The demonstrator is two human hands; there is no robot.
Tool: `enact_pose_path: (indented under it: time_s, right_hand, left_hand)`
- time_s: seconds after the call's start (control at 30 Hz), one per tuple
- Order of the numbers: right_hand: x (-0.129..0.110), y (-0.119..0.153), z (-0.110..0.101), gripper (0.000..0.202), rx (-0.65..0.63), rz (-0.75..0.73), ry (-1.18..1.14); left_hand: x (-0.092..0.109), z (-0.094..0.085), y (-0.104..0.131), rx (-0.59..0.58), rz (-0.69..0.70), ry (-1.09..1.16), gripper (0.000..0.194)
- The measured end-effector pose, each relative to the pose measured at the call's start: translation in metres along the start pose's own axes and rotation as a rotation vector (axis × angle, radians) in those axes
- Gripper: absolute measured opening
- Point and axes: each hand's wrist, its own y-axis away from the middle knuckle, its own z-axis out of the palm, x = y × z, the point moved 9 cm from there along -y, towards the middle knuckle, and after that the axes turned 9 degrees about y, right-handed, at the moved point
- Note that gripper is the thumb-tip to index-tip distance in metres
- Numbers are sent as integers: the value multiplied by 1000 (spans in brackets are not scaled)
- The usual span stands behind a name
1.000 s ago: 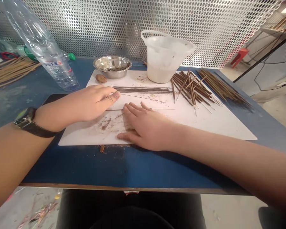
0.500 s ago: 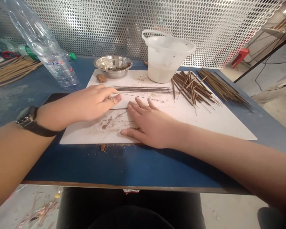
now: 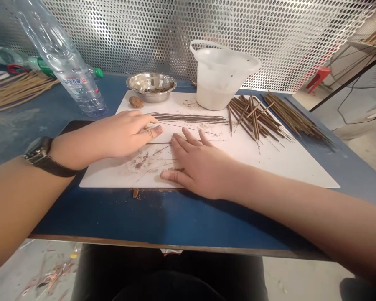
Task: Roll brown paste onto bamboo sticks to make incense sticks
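Note:
My right hand (image 3: 199, 165) lies palm down on the white board (image 3: 285, 165), fingers and thumb spread. A thin dark stick (image 3: 159, 143) runs across the board and passes under its fingertips. My left hand (image 3: 128, 133), with a watch (image 3: 45, 156) on the wrist, is stretched out flat over the left part of the board, thumb apart; whether it touches the stick's left end is hidden. Beyond both hands is a row of thin dark incense sticks (image 3: 191, 118). Brown crumbs and smears (image 3: 139, 165) mark the board between the hands.
Behind stand a steel bowl (image 3: 152, 97), a brown lump (image 3: 135, 101) and a translucent plastic jug (image 3: 214, 90). Thicker brown sticks (image 3: 253, 119) pile at the right, beside another bundle (image 3: 301, 121). A tall clear bottle (image 3: 81, 92) stands left, near tan sticks (image 3: 15, 92).
The camera view has shifted slightly. Both hands stay in nearly the same places on the board, and the sticks lie as before.

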Motion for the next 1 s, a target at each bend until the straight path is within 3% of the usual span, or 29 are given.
enact_pose_path:
  time_s: [0.1,0.2,0.4,0.63,0.83,1.0]
  right_hand:
    - [-9,13,4,115,-25,1,5]
    - [-14,17,4,117,-14,15,12]
    - [1,-1,0,113,44,27,26]
    - [-14,17,2,118,59,3,34]
    - [7,-5,1,115,42,54,81]
    - [3,4,-5,114,95,36,36]
  left_hand:
    - [-3,3,1,-33,-83,-66,69]
    - [0,3,3,-35,-88,-73,71]
    - [1,1,6,-1,-89,-82,79]
    - [0,2,7,-31,-94,-68,79]
    - [3,1,7,-34,-113,-97,76]
    - [-1,2,6,-37,-119,-73,75]
